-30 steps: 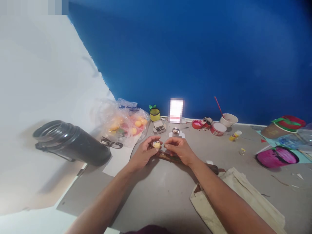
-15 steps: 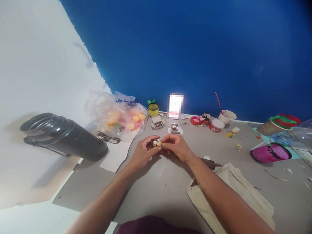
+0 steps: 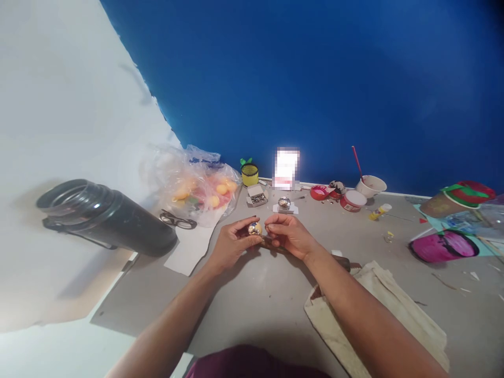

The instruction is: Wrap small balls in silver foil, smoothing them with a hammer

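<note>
My left hand (image 3: 233, 240) is closed around a small yellow ball partly covered in shiny silver studs (image 3: 255, 229), held between thumb and fingers above the table. Just to its right, a little apart from the ball, my right hand (image 3: 289, 234) is pinched; whatever sits between its fingertips is too small to make out. Under the hands lies a tool with a dark wooden handle (image 3: 344, 262), partly hidden by the right forearm. Beyond them are an open small box of silvery pieces (image 3: 258, 197) and a shiny silver round object (image 3: 284, 202) on white card.
A dark flask (image 3: 114, 218), folded glasses (image 3: 179, 220) and a plastic bag of yellow balls (image 3: 200, 191) are on the left. A beige cloth (image 3: 378, 310) lies under the right forearm. Tubs, a glue stick (image 3: 380, 211) and a pink cup (image 3: 443, 248) stand on the right.
My right hand has drawn slightly back from the ball, leaving a gap between its fingertips and the ball. My left hand keeps its hold. The view has shifted a little.
</note>
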A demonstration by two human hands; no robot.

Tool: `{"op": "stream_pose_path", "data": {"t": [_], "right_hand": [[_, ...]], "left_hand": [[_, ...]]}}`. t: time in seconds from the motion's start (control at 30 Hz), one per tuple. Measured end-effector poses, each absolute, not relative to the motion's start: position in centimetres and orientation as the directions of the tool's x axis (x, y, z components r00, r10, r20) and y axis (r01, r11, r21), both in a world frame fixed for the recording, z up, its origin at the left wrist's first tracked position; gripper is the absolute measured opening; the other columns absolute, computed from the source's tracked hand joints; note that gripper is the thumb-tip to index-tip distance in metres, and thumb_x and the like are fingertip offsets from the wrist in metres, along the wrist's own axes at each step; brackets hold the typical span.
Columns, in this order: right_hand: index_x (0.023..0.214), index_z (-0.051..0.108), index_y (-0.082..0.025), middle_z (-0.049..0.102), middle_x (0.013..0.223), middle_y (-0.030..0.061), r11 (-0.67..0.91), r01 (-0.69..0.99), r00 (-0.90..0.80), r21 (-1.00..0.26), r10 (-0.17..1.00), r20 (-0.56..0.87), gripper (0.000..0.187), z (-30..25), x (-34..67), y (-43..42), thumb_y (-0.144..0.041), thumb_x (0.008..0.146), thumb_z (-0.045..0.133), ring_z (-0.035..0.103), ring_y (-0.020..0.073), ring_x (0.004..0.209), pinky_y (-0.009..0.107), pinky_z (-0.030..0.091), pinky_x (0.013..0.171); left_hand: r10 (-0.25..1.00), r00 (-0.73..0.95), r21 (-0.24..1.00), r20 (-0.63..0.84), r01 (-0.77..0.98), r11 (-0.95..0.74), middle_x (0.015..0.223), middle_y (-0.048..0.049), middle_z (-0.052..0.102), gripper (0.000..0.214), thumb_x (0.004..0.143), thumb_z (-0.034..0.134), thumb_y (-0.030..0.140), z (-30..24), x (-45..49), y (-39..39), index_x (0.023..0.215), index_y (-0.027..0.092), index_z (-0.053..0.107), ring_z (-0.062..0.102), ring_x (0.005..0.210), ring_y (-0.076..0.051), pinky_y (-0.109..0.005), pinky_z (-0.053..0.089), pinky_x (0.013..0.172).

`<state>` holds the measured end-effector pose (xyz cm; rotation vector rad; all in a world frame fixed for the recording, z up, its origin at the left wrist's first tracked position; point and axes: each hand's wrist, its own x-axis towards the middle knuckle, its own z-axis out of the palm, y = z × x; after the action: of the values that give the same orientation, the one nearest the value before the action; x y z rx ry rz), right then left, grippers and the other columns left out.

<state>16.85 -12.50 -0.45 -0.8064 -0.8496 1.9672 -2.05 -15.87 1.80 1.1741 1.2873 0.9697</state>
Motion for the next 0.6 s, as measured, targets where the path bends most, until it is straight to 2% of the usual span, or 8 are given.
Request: {"op": "stream_pose_path", "data": {"t": [0.13,0.23,0.3,0.43,0.6], "right_hand": [[0.078,0.074,-0.017,0.068,0.07,0.0009,-0.43,-0.419,-0.491,-0.799,0.848,-0.198,0.032,-0.54,16.71,-12.79,-0.034,0.061,0.095,0.058,0.0094,0.056,0.019,0.042,0.048],[0.078,0.074,-0.016,0.07,0.071,0.0013,-0.431,-0.4,-0.494,-0.809,0.845,-0.206,0.033,-0.68,16.64,-12.83,-0.035,0.061,0.095,0.057,0.0085,0.055,0.019,0.042,0.048],[0.078,0.074,-0.017,0.07,0.07,0.0011,-0.432,-0.393,-0.488,-0.812,0.846,-0.213,0.034,-0.82,16.62,-12.76,-0.035,0.06,0.096,0.056,0.0084,0.055,0.019,0.041,0.048],[0.077,0.075,-0.017,0.07,0.069,0.001,-0.432,-0.379,-0.478,-0.818,0.848,-0.227,0.035,-1.02,16.68,-12.53,-0.035,0.056,0.097,0.055,0.0085,0.055,0.019,0.042,0.047],[0.078,0.076,-0.017,0.07,0.069,0.0009,-0.453,-0.337,-0.482,-0.825,0.836,-0.263,0.035,-1.01,16.85,-12.4,-0.034,0.055,0.097,0.055,0.0081,0.056,0.019,0.044,0.048]], "left_hand": [[0.987,0.082,0.984,-0.139,0.121,0.129,0.087,-0.0051,0.075,0.057,0.066,0.084,0.031,1.41,-2.0,-15.95,0.118,0.013,0.071,0.066,0.072,-0.018,-0.031,0.054,0.07],[0.99,0.101,0.98,-0.103,0.183,0.083,0.097,-0.0074,0.075,0.06,0.068,0.082,0.03,1.4,-1.9,-16.08,0.124,0.014,0.067,0.068,0.079,-0.02,-0.031,0.054,0.072],[0.992,0.096,0.972,-0.081,0.229,0.057,0.098,-0.0066,0.074,0.059,0.069,0.081,0.029,1.55,-1.85,-16.17,0.124,0.015,0.065,0.067,0.081,-0.02,-0.031,0.054,0.072],[0.992,0.11,0.955,-0.066,0.296,0.031,0.09,-0.0041,0.074,0.043,0.071,0.08,0.03,1.88,-1.81,-16.35,0.111,0.016,0.068,0.065,0.075,-0.019,-0.031,0.052,0.071],[0.993,0.105,0.952,-0.054,0.305,0.019,0.087,-0.0037,0.074,0.04,0.074,0.08,0.034,1.94,-1.85,-16.45,0.108,0.017,0.071,0.064,0.073,-0.019,-0.03,0.05,0.069]]}}
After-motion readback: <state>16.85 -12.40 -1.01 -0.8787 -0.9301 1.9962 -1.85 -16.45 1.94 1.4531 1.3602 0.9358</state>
